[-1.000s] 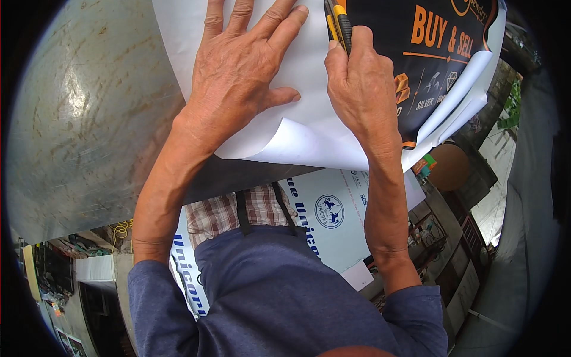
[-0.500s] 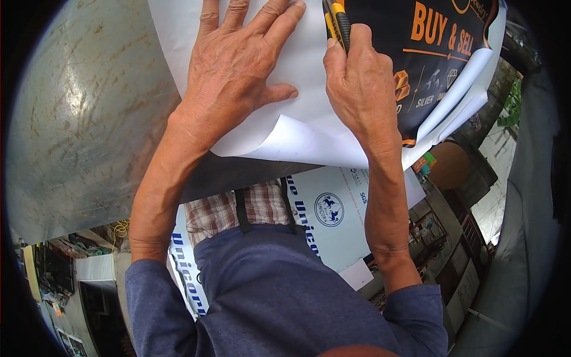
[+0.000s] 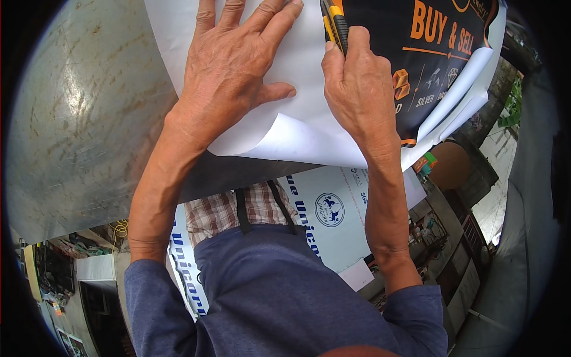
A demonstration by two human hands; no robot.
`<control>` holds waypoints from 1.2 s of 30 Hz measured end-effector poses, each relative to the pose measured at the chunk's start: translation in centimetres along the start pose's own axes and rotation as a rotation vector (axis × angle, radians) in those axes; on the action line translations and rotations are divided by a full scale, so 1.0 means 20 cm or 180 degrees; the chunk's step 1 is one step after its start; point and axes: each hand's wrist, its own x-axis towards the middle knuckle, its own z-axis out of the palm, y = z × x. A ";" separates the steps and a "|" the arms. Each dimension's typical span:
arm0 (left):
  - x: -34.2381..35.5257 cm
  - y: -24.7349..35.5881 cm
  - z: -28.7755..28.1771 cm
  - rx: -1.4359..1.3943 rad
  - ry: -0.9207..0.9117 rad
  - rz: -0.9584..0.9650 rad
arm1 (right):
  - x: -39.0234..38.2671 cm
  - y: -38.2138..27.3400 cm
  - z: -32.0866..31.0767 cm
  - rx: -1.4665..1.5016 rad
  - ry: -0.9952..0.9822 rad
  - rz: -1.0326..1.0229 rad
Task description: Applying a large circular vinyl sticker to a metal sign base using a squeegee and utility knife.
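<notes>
My left hand (image 3: 232, 65) lies flat with fingers spread on a white sheet (image 3: 297, 98), pressing it to the metal table. In my right hand (image 3: 361, 83) is a yellow-and-black utility knife (image 3: 338, 25), gripped with the forefinger stretched along it and the thumb at its side. The knife points away from me, along the left border of a black printed poster (image 3: 440, 77) with orange and white lettering. Its blade tip is at the top edge and cannot be made out. The sheet's near edge curls up, and the right edge of the material is rolled in layers.
A bare, scuffed metal tabletop (image 3: 83, 119) extends to the left. Below the table edge, a pale blue printed board (image 3: 339, 220) stands by my legs. A round brown seat-like disc (image 3: 449, 165) is at the right, and coiled yellow cord (image 3: 121, 228) is at lower left.
Both hands have shifted very slightly left, the knife with the right one. The left hand stays flat on the sheet, and the grip on the knife is the same.
</notes>
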 end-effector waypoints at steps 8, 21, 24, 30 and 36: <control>0.00 -0.03 0.06 0.0077 0.0216 0.0067 | -0.02 -0.01 0.00 -0.0017 -0.0137 0.0168; 0.00 0.00 0.01 0.0058 -0.0018 -0.0047 | -0.03 0.00 0.00 -0.0050 -0.0098 0.0114; -0.01 -0.02 0.06 0.0166 0.0205 0.0062 | -0.04 0.00 0.00 -0.0048 -0.0089 0.0104; -0.01 -0.03 0.06 0.0165 0.0211 0.0053 | -0.04 0.00 0.00 -0.0040 -0.0104 0.0060; -0.01 0.00 -0.01 0.0084 -0.0013 -0.0029 | -0.05 0.01 -0.01 -0.0048 -0.0129 0.0078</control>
